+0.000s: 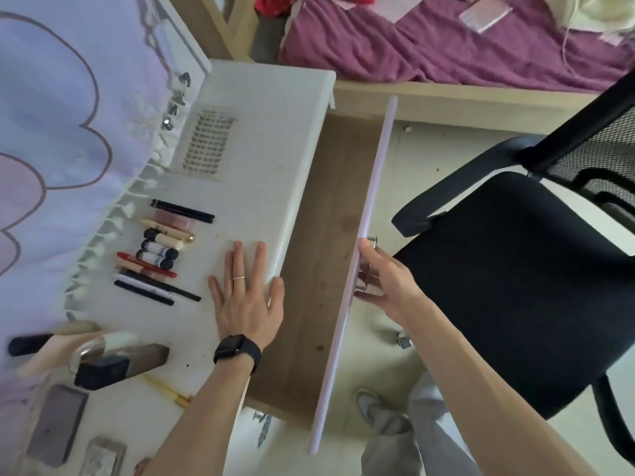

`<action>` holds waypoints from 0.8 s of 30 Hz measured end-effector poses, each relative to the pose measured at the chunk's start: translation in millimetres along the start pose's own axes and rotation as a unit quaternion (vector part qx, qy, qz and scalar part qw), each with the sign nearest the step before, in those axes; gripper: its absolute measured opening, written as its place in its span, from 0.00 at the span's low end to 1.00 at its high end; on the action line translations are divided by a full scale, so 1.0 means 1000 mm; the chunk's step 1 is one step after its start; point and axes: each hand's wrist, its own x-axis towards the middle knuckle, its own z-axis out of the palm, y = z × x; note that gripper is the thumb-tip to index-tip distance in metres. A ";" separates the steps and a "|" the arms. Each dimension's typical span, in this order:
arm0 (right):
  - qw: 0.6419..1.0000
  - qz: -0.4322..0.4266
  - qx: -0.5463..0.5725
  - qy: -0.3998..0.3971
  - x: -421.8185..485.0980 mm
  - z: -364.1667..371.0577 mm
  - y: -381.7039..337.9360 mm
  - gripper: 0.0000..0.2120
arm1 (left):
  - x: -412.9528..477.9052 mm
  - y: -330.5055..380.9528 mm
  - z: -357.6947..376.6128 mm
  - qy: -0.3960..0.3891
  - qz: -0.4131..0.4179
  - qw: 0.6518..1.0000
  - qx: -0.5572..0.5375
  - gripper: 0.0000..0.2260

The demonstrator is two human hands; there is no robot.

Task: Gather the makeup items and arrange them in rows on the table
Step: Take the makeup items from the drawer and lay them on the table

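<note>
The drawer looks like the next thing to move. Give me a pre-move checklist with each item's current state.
1. Right hand on the handle: ok, fingers curl round it.
2. Drawer emptied: ok where visible, bare wood; the part under the tabletop is hidden.
3. Left hand out of the drawer: ok, flat on the table, thumb at its edge.
4. Makeup row tidy: ok, items lie side by side.
5. Everything gathered: not ok, a dark-capped bottle lies apart from the row.
6. Chair clear of the drawer front: ok.
</note>
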 end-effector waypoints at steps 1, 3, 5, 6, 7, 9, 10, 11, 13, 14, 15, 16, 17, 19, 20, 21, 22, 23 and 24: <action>1.000 0.005 -0.002 -0.004 0.002 0.004 -0.003 0.32 | 0.000 0.000 0.000 -0.002 0.002 1.000 -0.002 0.28; 1.000 0.013 0.000 -0.010 0.007 0.011 -0.006 0.32 | 0.001 -0.001 0.000 -0.006 0.004 1.000 -0.002 0.28; 1.000 0.016 -0.003 -0.021 0.014 0.016 -0.005 0.34 | 0.002 -0.002 0.000 -0.009 0.007 1.000 0.002 0.29; 0.999 0.016 -0.007 -0.027 0.016 0.019 -0.004 0.34 | 0.002 -0.002 0.000 -0.012 0.007 1.000 0.006 0.30; 0.999 0.014 -0.009 -0.035 0.017 0.023 -0.003 0.32 | 0.003 -0.002 0.000 -0.014 0.008 1.000 0.010 0.30; 0.998 0.018 -0.008 -0.054 0.018 0.031 -0.001 0.27 | 0.003 -0.003 0.000 -0.021 0.011 1.000 0.011 0.31; 0.997 0.023 -0.001 -0.067 0.019 0.035 0.001 0.23 | 0.003 -0.003 0.000 -0.023 0.012 1.000 0.010 0.31; 0.996 0.027 0.006 -0.082 0.021 0.038 0.003 0.20 | 0.003 -0.004 0.000 -0.023 0.014 1.000 0.009 0.33; 0.994 0.024 -0.006 -0.103 0.026 0.041 0.006 0.18 | 0.003 -0.006 0.002 -0.022 0.020 0.999 0.014 0.36; 0.994 0.021 -0.015 -0.105 0.028 0.042 0.007 0.18 | 0.003 -0.007 0.002 -0.023 0.026 0.999 0.019 0.39; 0.994 0.018 -0.021 -0.104 0.030 0.044 0.007 0.18 | 0.003 -0.008 0.003 -0.024 0.032 0.999 0.025 0.42; 0.994 0.016 -0.024 -0.103 0.031 0.045 0.007 0.18 | 0.003 -0.009 0.004 -0.026 0.037 0.999 0.031 0.45; 0.994 0.013 -0.025 -0.104 0.031 0.047 0.007 0.17 | 0.003 -0.009 0.005 -0.027 0.040 0.998 0.034 0.48; 0.994 0.009 -0.027 -0.102 0.031 0.053 0.006 0.15 | 0.004 -0.010 0.006 -0.025 0.040 0.998 0.036 0.49; 0.994 0.008 -0.029 -0.101 0.031 0.058 0.005 0.15 | 0.003 -0.010 0.006 -0.021 0.040 0.998 0.035 0.48; 0.994 0.008 -0.031 -0.101 0.031 0.063 0.005 0.15 | 0.003 -0.009 0.006 -0.017 0.041 0.999 0.031 0.46; 0.994 0.010 -0.033 -0.104 0.031 0.069 0.004 0.14 | 0.002 -0.009 0.006 -0.012 0.043 0.999 0.027 0.44; 0.993 0.012 -0.036 -0.108 0.032 0.074 0.004 0.14 | 0.001 -0.009 0.006 -0.006 0.046 0.999 0.025 0.42; 0.993 0.013 -0.037 -0.108 0.033 0.078 0.005 0.14 | 0.001 -0.008 0.007 0.001 0.051 0.998 0.027 0.40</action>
